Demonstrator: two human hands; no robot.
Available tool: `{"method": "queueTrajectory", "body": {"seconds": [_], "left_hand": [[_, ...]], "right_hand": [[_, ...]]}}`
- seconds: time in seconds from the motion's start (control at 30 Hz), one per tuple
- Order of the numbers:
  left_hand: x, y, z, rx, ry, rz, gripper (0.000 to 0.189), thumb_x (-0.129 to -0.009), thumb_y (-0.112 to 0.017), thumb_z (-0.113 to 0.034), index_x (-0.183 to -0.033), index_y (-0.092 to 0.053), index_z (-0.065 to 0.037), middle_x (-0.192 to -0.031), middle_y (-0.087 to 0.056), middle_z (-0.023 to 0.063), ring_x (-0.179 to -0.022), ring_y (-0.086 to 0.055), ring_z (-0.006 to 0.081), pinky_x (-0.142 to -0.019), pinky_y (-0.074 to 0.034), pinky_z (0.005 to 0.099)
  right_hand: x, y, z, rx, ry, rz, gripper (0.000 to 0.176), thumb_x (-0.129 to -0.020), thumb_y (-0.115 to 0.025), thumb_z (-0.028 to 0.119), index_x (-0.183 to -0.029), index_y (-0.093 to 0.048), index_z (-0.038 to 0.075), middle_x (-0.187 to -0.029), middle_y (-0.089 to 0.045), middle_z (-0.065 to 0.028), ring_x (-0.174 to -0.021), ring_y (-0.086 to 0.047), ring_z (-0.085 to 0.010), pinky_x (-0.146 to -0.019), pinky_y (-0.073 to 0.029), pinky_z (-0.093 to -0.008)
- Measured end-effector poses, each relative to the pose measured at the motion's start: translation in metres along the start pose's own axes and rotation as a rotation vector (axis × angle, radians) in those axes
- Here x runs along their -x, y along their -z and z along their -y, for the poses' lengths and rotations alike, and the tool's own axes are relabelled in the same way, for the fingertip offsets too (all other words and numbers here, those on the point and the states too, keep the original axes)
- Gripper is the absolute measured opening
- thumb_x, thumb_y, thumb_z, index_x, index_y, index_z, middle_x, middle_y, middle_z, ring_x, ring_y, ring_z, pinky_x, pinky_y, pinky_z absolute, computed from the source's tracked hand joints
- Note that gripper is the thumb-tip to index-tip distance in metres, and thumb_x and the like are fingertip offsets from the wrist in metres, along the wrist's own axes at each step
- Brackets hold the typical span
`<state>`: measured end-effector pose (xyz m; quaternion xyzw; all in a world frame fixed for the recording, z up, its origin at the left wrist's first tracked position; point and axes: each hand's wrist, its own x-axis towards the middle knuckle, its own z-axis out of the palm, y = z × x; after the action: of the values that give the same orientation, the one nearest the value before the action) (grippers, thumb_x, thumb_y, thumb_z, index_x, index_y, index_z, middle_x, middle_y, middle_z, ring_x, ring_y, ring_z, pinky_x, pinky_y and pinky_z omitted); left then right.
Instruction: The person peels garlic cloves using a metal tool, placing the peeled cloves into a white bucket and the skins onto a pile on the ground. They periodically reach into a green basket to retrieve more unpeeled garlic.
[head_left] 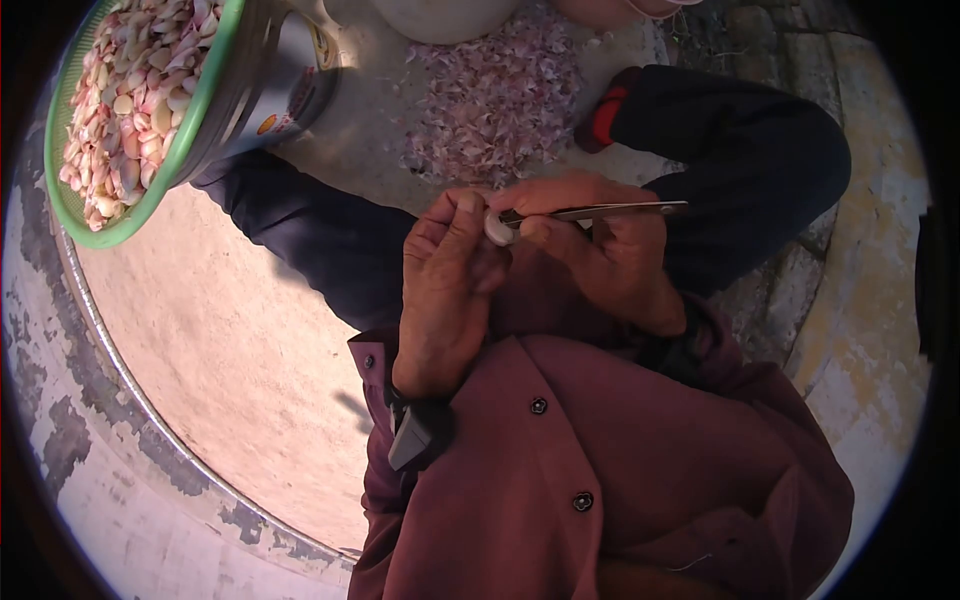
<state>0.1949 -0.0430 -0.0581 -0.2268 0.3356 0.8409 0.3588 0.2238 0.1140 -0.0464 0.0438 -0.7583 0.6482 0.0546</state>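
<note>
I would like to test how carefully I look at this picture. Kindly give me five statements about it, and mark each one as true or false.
1. The right hand holds a thin metal tool. True.
2. The left hand reaches into the green basket. False: it holds a pale clove near the right hand.
3. Many garlic pieces lie in the green basket. True.
4. The papery skins are spread over the person's lap. False: they lie on the ground, beyond the hands.
5. The jacket has dark buttons. True.
</note>
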Motion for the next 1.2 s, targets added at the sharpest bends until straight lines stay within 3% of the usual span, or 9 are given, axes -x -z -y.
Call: {"method": "queueTrajectory", "body": {"seconds": [0.07,0.2,0.27,0.4,0.57,0.67,0.77,0.87,1.2], "left_hand": [[0.001,0.000,0.001,0.010,-0.005,-0.004,0.019,-0.098,-0.055,-0.023,-0.096,-0.058,-0.004,-0.073,-0.055,-0.0037,-0.052,-0.034,-0.0008,-0.048,-0.028,0.0167],[0.007,-0.006,-0.002,-0.146,-0.075,-0.016,0.015,-0.096,-0.058,-0.019,-0.099,-0.057,-0.004,-0.076,-0.055,-0.0041,-0.056,-0.037,-0.0011,-0.049,-0.029,0.0161],[0.007,-0.008,-0.002,-0.224,-0.107,-0.044,0.014,-0.095,-0.059,-0.017,-0.100,-0.056,-0.004,-0.076,-0.055,-0.0041,-0.057,-0.038,-0.0011,-0.050,-0.029,0.0159],[0.006,-0.003,-0.001,-0.250,-0.079,-0.016,0.019,-0.096,-0.058,-0.016,-0.109,-0.053,-0.003,-0.078,-0.052,-0.0017,-0.058,-0.036,0.0002,-0.051,-0.028,0.0159],[0.007,0.001,0.000,-0.141,-0.093,0.029,0.016,-0.097,-0.056,-0.016,-0.108,-0.052,-0.005,-0.081,-0.055,0.0012,-0.058,-0.036,0.0018,-0.051,-0.029,0.0162],[0.005,-0.001,-0.001,-0.069,-0.064,-0.010,0.015,-0.097,-0.055,-0.017,-0.107,-0.053,-0.006,-0.081,-0.055,0.0014,-0.057,-0.036,0.0026,-0.051,-0.029,0.0165],[0.000,-0.003,0.000,-0.036,-0.059,-0.157,0.015,-0.098,-0.054,-0.020,-0.104,-0.053,-0.007,-0.079,-0.054,-0.0004,-0.056,-0.036,0.0022,-0.050,-0.029,0.0164],[0.000,0.004,0.004,-0.061,-0.115,-0.069,0.016,-0.098,-0.054,-0.024,-0.102,-0.053,-0.008,-0.078,-0.053,-0.0026,-0.056,-0.036,0.0017,-0.050,-0.029,0.0162],[0.001,-0.009,0.004,-0.136,-0.166,-0.136,0.015,-0.098,-0.056,-0.027,-0.098,-0.051,-0.013,-0.074,-0.050,-0.0060,-0.059,-0.040,-0.0009,-0.051,-0.031,0.0155]], "right_hand": [[-0.001,-0.007,-0.004,-0.169,-0.028,-0.149,0.013,-0.088,-0.067,0.006,-0.098,-0.068,-0.002,-0.088,-0.069,-0.0093,-0.080,-0.066,-0.0133,-0.066,-0.052,-0.0246],[0.001,-0.010,-0.008,-0.302,-0.112,-0.166,0.011,-0.090,-0.064,0.007,-0.097,-0.068,-0.002,-0.088,-0.069,-0.0084,-0.079,-0.064,-0.0103,-0.069,-0.050,-0.0228],[0.003,-0.011,-0.011,-0.442,-0.230,-0.144,0.013,-0.093,-0.062,0.011,-0.097,-0.061,-0.002,-0.098,-0.069,-0.0144,-0.088,-0.064,-0.0144,-0.078,-0.050,-0.0266],[0.000,-0.006,-0.017,-0.454,-0.299,-0.157,0.013,-0.094,-0.061,0.011,-0.096,-0.061,-0.001,-0.096,-0.069,-0.0128,-0.087,-0.064,-0.0125,-0.079,-0.050,-0.0260],[-0.007,0.004,-0.049,-0.235,-0.147,-0.439,0.013,-0.093,-0.061,0.011,-0.097,-0.063,-0.001,-0.098,-0.069,-0.0115,-0.089,-0.063,-0.0119,-0.082,-0.049,-0.0255],[-0.004,0.015,-0.048,-0.095,-0.195,-0.315,0.016,-0.091,-0.065,0.011,-0.101,-0.062,-0.002,-0.102,-0.067,-0.0132,-0.095,-0.063,-0.0152,-0.085,-0.049,-0.0285],[0.002,0.004,-0.031,-0.200,-0.120,-0.134,0.021,-0.088,-0.068,0.010,-0.103,-0.060,-0.002,-0.105,-0.066,-0.0153,-0.100,-0.063,-0.0192,-0.087,-0.050,-0.0318],[0.006,-0.007,-0.020,-0.411,-0.131,-0.118,0.025,-0.086,-0.070,0.010,-0.105,-0.059,-0.002,-0.105,-0.066,-0.0165,-0.100,-0.063,-0.0214,-0.087,-0.050,-0.0328],[0.006,-0.009,-0.017,-0.243,-0.093,-0.065,0.021,-0.089,-0.067,0.011,-0.102,-0.060,-0.003,-0.102,-0.067,-0.0168,-0.095,-0.064,-0.0199,-0.083,-0.051,-0.0314]]}}
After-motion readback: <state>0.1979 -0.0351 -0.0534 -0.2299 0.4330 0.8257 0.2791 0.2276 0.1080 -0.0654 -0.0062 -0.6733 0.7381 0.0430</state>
